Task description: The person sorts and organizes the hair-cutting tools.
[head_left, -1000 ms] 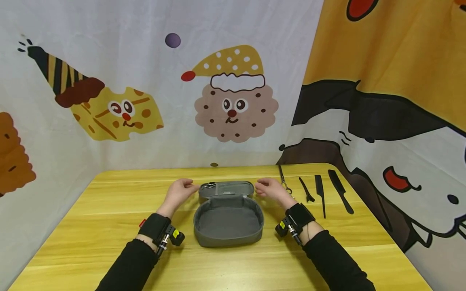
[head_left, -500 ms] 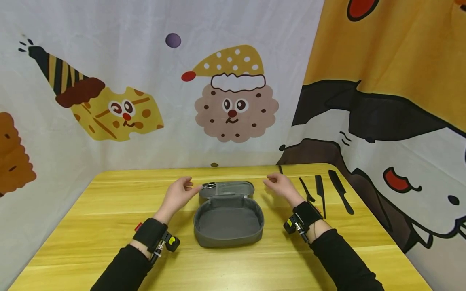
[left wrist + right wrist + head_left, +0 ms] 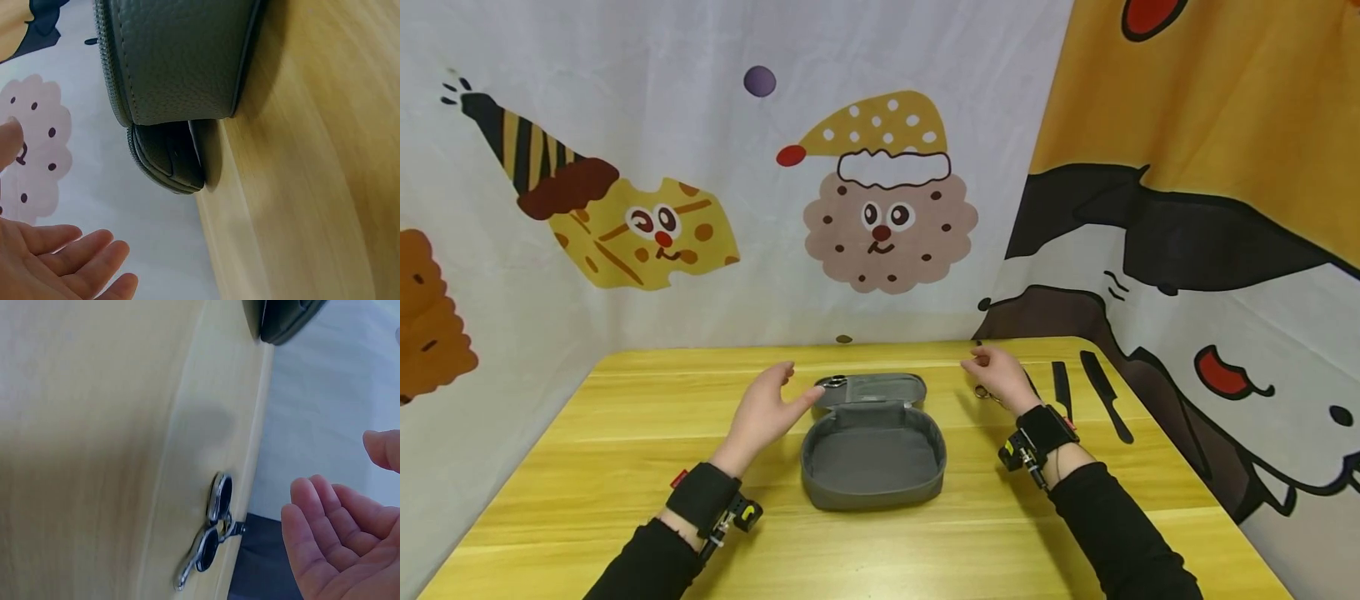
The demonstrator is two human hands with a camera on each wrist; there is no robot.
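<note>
A grey zip case (image 3: 874, 492) lies opened on the table, its lid (image 3: 887, 388) folded back. Metal finger loops (image 3: 833, 382) show in the lid's left part. My left hand (image 3: 763, 417) hovers at the lid's left side, thumb spread from the fingers; the left wrist view shows this hand (image 3: 62, 265) apart from the case (image 3: 181, 62). My right hand (image 3: 1002, 382) is held above the scissors (image 3: 982, 392), holding nothing, and hides most of them. In the right wrist view, the scissors' loops (image 3: 219, 500) lie on the table, apart from the loosely bent fingers (image 3: 312, 519).
Right of my right hand lie a tail comb (image 3: 1062, 387), partly covered by my wrist, and a wide black comb with a handle (image 3: 1105, 396). A dark clip (image 3: 1032, 382) is mostly hidden behind the hand. A printed curtain (image 3: 700, 317) hangs behind the table (image 3: 647, 433).
My right hand has moved right, away from the lid and over the scissors. My left hand has spread its thumb and shifted slightly. The case stays in place.
</note>
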